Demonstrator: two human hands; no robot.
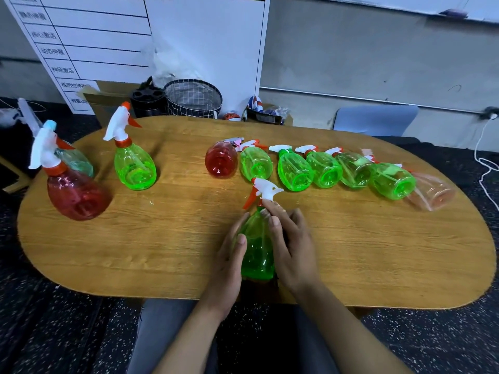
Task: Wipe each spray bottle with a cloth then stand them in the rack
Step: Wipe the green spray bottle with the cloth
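Both hands are holding a green bottle (pixel 256 249) upright at the near middle of the wooden worktop (pixel 162 252). Left hand (pixel 229 265) is curling round its left side, thumb on the front; right hand (pixel 291 247) is wrapping the right side, fingertips up at the neck under the white trigger. Seven bottles (pixel 310 171) are lying in a row at the far right, mostly green. Three more are standing at the left: green (pixel 133 168), red (pixel 77 195), pale blue (pixel 78 160) behind it.
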